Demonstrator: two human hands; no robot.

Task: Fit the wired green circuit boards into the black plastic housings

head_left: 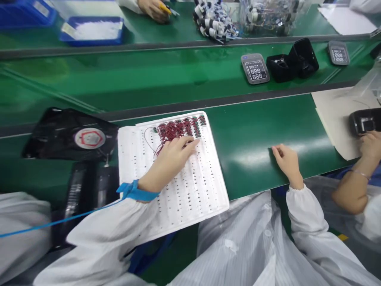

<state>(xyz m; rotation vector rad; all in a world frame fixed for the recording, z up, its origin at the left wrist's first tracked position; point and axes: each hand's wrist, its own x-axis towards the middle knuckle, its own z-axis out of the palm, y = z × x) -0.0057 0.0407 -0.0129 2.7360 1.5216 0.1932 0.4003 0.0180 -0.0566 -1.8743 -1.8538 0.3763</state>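
Observation:
My left hand (171,161), with a blue wrist strap (137,191), reaches over a white foam tray (214,186). Its fingers are bent together at the lower edge of a bunch of small green parts with dark red wires (175,130). What lies between the fingertips is hidden. Rows of small dark marks or holes cover the rest of the tray. To the right of the tray, my right hand (288,162) rests on the green tabletop (250,155). Its fingers are curled closed, and anything inside them is too small or hidden to make out.
Left of the tray lies a black bag (65,135) with a round label. On the green ledge behind are a grey display unit (255,69) and black cases (293,61). Co-workers' hands (371,147) are at the right and across the bench, near a blue bin (92,31).

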